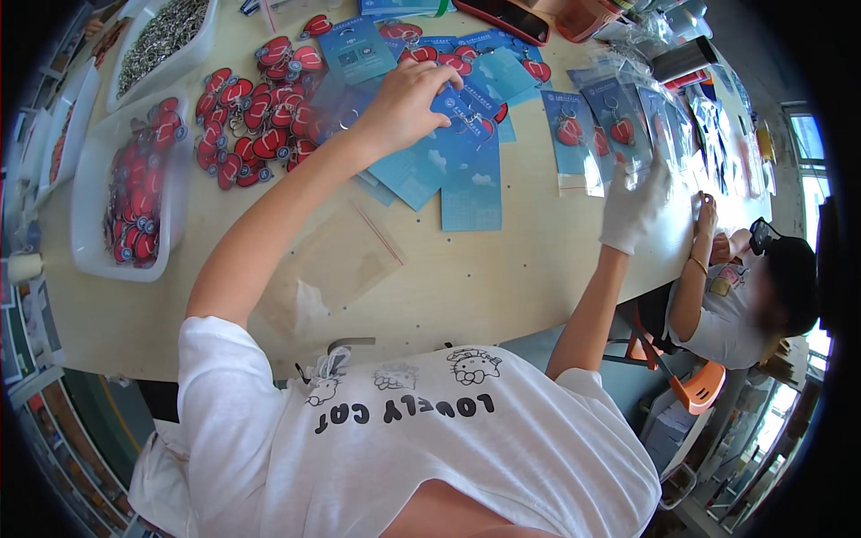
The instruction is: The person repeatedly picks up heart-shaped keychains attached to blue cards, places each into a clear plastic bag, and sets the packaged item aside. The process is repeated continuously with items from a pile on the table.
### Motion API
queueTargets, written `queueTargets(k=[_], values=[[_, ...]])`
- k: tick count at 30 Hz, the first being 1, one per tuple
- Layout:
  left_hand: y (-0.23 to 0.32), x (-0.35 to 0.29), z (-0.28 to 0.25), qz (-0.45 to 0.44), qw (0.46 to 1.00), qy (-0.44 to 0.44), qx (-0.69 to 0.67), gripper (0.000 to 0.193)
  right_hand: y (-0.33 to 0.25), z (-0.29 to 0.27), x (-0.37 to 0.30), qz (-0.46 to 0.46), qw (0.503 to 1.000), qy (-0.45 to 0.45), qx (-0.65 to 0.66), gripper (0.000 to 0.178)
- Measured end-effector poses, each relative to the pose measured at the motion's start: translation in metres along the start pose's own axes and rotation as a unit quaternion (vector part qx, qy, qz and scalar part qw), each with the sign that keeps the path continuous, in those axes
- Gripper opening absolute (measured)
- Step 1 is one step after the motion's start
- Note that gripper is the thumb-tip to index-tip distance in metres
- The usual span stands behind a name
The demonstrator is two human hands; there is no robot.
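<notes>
On a pale workroom table (502, 287), blue cards (471, 208)

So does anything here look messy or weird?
A bit messy: red charms lie heaped outside the white tub holding similar ones, and blue cards overlap at odd angles. Oddest, only the right hand wears a white glove; the left hand is bare.

Your gloved right hand (631, 204) has blurred fingers; your left hand (406, 104) partly hides the blue cards (468, 175); top edge crops metal-parts tub (143, 94).
</notes>
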State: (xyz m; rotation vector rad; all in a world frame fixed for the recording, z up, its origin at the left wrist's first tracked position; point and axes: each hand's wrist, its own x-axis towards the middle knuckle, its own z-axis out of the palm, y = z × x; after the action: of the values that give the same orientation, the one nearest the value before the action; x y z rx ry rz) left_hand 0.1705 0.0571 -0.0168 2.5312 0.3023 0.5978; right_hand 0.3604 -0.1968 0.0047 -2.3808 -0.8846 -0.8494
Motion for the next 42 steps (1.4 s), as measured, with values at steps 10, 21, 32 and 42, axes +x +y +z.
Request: queueTargets(k=[10, 21, 32, 42], values=[[0.033, -0.014, -0.071, -0.065, 0.928, -0.127, -0.345, 0.031, -0.102, 0.010, 0.026, -0.228, 0.703, -0.476, 0.476, 0.049], [0.030, -0.061, -0.070, -0.229, 0.910, 0.099, -0.332, 0.022, -0.145, -0.018, -0.011, -0.394, 0.869, 0.122, 0.273, 0.023], [0.059, -0.070, -0.062, -0.196, 0.743, 0.331, -0.547, 0.019, -0.150, -0.021, -0.045, -0.375, 0.852, -0.093, 0.355, 0.043], [0.075, -0.112, -0.062, -0.178, 0.795, 0.320, -0.484, 0.030, -0.176, -0.028, -0.076, 0.267, 0.631, -0.406, 0.605, 0.029]])
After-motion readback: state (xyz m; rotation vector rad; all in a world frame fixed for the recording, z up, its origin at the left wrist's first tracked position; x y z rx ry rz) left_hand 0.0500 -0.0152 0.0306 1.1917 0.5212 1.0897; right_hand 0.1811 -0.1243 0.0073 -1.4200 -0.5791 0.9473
